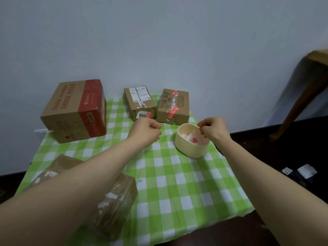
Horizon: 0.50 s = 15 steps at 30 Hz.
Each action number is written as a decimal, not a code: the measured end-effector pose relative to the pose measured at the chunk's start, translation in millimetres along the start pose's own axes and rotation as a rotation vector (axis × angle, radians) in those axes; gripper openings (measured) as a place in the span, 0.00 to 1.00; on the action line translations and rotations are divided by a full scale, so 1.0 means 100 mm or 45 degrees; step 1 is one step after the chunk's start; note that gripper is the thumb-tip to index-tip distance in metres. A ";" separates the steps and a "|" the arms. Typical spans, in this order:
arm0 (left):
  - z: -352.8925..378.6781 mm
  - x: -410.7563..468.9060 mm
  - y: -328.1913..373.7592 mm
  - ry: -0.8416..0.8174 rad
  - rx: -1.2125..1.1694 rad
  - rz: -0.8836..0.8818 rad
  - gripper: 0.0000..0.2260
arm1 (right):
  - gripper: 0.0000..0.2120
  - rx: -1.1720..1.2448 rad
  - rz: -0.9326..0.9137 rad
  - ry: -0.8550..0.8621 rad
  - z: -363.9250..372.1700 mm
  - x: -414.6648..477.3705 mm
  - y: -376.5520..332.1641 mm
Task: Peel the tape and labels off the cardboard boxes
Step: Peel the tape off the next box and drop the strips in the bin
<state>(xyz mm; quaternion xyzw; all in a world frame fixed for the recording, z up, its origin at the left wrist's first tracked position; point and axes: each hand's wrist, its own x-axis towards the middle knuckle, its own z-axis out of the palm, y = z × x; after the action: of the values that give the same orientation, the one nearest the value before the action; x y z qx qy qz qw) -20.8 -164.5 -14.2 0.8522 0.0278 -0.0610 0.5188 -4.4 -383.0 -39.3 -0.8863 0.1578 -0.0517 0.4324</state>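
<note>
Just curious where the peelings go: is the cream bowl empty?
No, the cream bowl holds peeled white and red tape scraps.

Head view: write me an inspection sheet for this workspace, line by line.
Surface: green-and-white checked cloth, lying flat.
Job's things: large box with red band, labelled box and red-taped box at the back; near box under the left forearm; cream bowl holding peeled scraps.
Clutter: small scrap on the cloth; packets on the floor.
Hands: left hand curled, nothing seen in it; right hand pinched over the bowl, hold unclear.
Cables: nothing seen.
Surroundings: pale wall, wooden furniture leg, dark floor.
</note>
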 end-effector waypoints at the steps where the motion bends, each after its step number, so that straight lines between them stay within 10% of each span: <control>1: -0.01 0.00 0.00 -0.003 0.003 0.001 0.06 | 0.15 -0.024 -0.001 0.024 0.00 -0.01 0.01; 9: 0.04 -0.02 -0.03 -0.051 0.064 0.001 0.05 | 0.26 -0.316 0.045 -0.109 -0.05 -0.11 0.15; 15: 0.20 -0.06 0.02 -0.108 0.137 0.045 0.06 | 0.16 -0.333 -0.019 -0.090 -0.04 -0.25 0.16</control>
<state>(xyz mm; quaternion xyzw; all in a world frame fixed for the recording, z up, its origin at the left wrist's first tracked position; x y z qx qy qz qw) -27.7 -182.6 -20.9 0.8759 -0.0125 -0.0892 0.4740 -32.8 -387.3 -48.0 -0.9375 0.1411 -0.0025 0.3180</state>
